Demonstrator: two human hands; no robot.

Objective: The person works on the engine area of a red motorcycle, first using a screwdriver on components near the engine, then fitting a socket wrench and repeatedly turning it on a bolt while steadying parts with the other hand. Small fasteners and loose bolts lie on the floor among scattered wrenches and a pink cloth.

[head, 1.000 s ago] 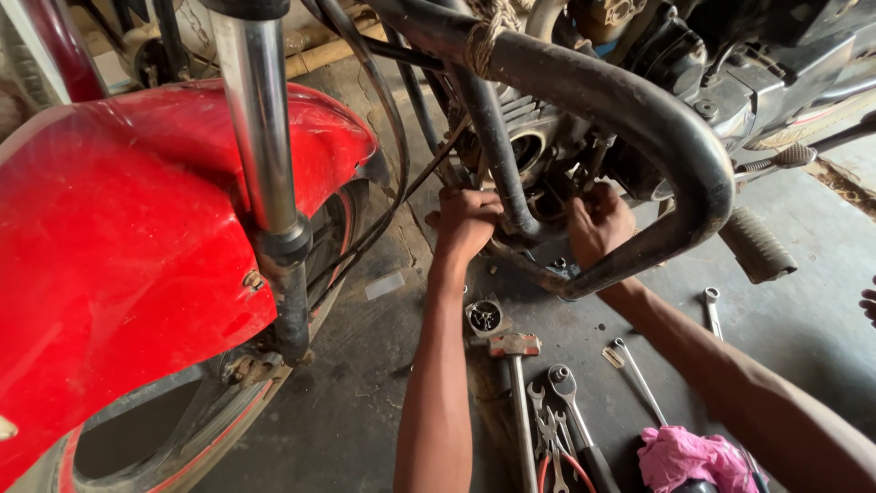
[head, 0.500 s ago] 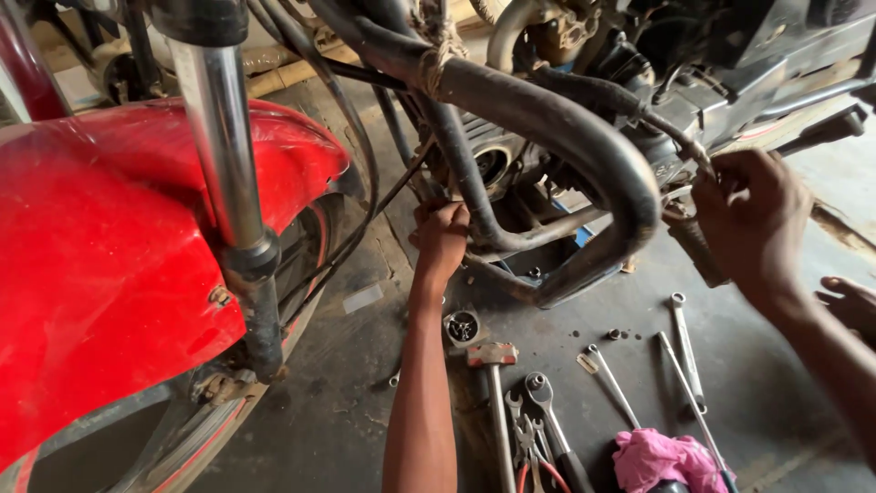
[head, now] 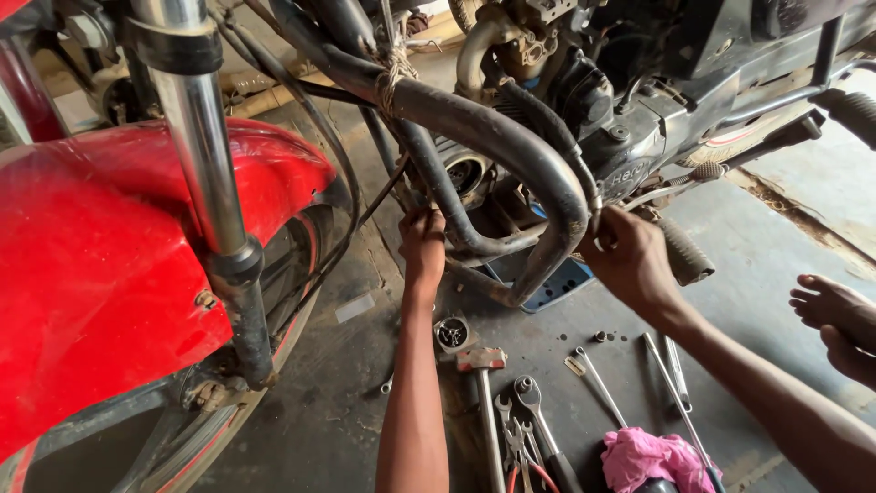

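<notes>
A motorcycle stands over a concrete floor, its red front mudguard [head: 109, 274] at the left and its engine [head: 620, 146] at the upper right. A thick dark crash bar [head: 511, 137] curves down in front of the engine. My left hand [head: 422, 239] reaches under the frame and grips a dark tube low on the engine's front. My right hand [head: 631, 257] is closed around the outer side of the crash bar near a cable and a rubber footpeg [head: 684, 251]. What the fingers pinch is hidden.
Spanners [head: 534, 411], a hammer [head: 484, 383], a small open tin [head: 452, 333] and a pink rag [head: 648, 456] lie on the floor below my arms. A blue tray [head: 557, 288] sits under the engine. Another person's bare feet [head: 839, 319] rest at the right edge. The chrome fork leg [head: 205, 173] stands at left.
My right hand left the spot beside my left hand and moved out right to the crash bar. The view shifted left and down. My left hand stayed put.
</notes>
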